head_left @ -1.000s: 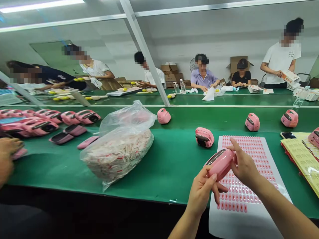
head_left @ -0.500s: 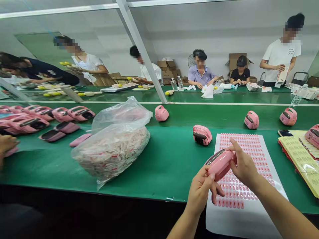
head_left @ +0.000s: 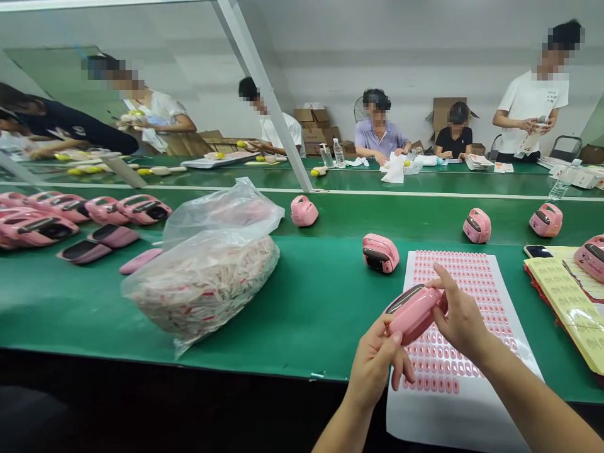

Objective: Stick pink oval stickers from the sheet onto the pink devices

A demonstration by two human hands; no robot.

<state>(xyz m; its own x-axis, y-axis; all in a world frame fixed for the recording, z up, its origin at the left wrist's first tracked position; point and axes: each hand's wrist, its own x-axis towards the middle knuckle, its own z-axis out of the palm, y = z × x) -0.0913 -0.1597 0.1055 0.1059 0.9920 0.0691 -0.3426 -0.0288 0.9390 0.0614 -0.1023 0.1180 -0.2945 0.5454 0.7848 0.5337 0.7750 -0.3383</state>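
Between my two hands is a glossy pink plastic casing (head_left: 414,313) with a dark window, tilted above a white sheet. My left hand (head_left: 375,362) grips its lower left end, thumb along the side. At the upper right end, my right hand (head_left: 460,318) holds it with bent fingers while the index finger points up. Below lies the sheet of pink oval stickers (head_left: 472,302), in rows with red centres; my hands and the casing cover part of it. A similar pink casing with a handle (head_left: 380,253) stands just behind the sheet's left corner.
A clear plastic bag of small wrapped pieces (head_left: 207,289) sits on the green table (head_left: 302,314). More pink casings (head_left: 38,228) crowd the left. Yellow sticker sheets (head_left: 566,308) and a phone (head_left: 538,251) lie at right. Several people work across the far table.
My view has shifted slightly. Both hands keep nearly the same hold on the casing. Another person's hand at the left edge has gone out of view.
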